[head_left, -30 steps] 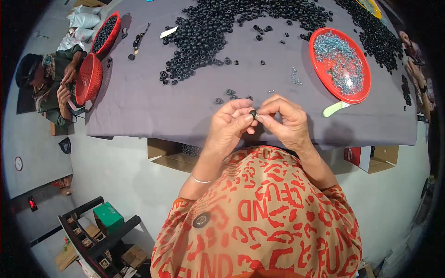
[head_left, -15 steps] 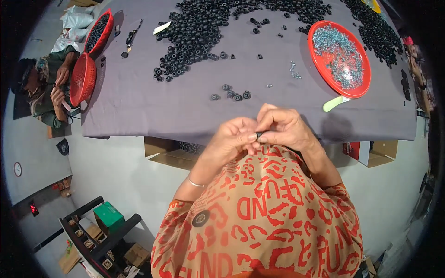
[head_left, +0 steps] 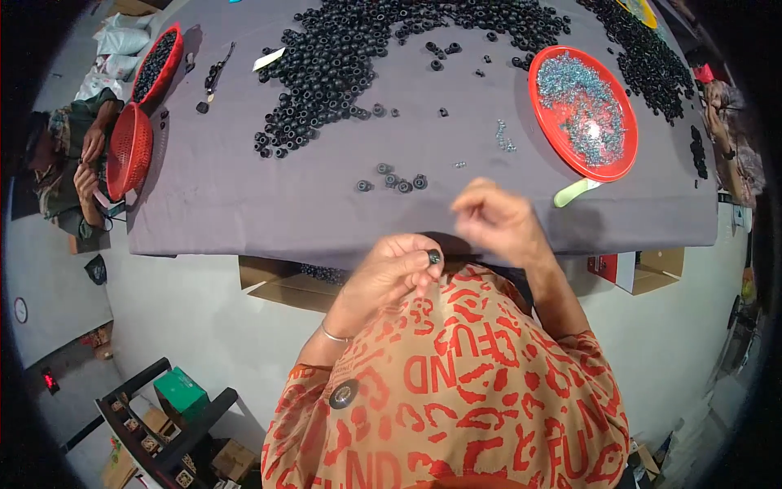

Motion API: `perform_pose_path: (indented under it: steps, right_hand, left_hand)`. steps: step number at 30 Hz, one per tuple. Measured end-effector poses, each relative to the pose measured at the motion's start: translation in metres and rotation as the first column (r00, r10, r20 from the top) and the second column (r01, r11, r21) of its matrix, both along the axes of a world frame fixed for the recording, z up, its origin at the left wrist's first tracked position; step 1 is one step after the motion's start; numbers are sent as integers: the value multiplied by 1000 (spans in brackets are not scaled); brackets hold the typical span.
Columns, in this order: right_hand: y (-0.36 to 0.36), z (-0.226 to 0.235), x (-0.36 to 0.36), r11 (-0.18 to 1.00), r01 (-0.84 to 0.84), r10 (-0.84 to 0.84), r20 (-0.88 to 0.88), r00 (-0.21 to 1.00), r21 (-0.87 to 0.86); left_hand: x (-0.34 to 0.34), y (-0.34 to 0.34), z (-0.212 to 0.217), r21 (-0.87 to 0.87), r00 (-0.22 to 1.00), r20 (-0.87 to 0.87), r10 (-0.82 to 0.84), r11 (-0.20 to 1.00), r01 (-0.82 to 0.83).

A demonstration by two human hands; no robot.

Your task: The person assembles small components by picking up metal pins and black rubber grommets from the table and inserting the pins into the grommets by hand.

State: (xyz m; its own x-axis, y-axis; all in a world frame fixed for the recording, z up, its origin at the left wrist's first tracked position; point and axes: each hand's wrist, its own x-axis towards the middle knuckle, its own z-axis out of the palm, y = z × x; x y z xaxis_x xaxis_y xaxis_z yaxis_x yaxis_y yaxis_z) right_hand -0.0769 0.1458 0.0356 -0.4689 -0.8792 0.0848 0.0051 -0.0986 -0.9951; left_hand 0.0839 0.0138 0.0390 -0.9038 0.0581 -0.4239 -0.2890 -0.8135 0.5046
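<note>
My left hand [head_left: 389,273] pinches a small black ring-shaped part [head_left: 433,257] between thumb and fingertips, close to my chest below the table's near edge. My right hand [head_left: 498,218] hovers over the near edge of the grey table [head_left: 244,196], fingers loosely curled, nothing visible in it. A short row of several black rings [head_left: 393,179] lies on the cloth just beyond my hands. A big heap of black rings [head_left: 342,57] covers the far middle. A red round tray [head_left: 607,167] holding small silvery-blue metal pieces sits at the right.
A pale green tool handle [head_left: 574,192] lies by the red tray. Two red baskets [head_left: 130,151] stand at the table's left, where another person [head_left: 69,159] sits. More black rings [head_left: 648,57] lie at the far right. Cardboard boxes [head_left: 285,281] sit under the table.
My hands were joined together on the black ring. They have come apart: the left keeps the ring near my chest, the right has lifted away toward the table.
</note>
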Motion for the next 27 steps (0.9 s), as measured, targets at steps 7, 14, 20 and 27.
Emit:
perform_pose_path:
  steps: [7,14,20,27]
  right_hand:
    - [-11,-15,-32,913,351,-219,-476,852,209]
    - [-27,-27,-31,905,385,-181,-654,735,182]
    - [-30,-23,-26,913,393,-140,-824,550,107]
    - [-33,-27,-27,926,373,-156,-846,509,54]
  left_hand:
    - [-1,-14,-5,79,989,-65,134,988,-129]
    - [2,-20,-20,142,980,-50,195,972,-186]
    - [-4,-25,-18,197,974,-117,194,966,-169]
    - [-3,-24,-18,178,971,-119,207,967,-184]
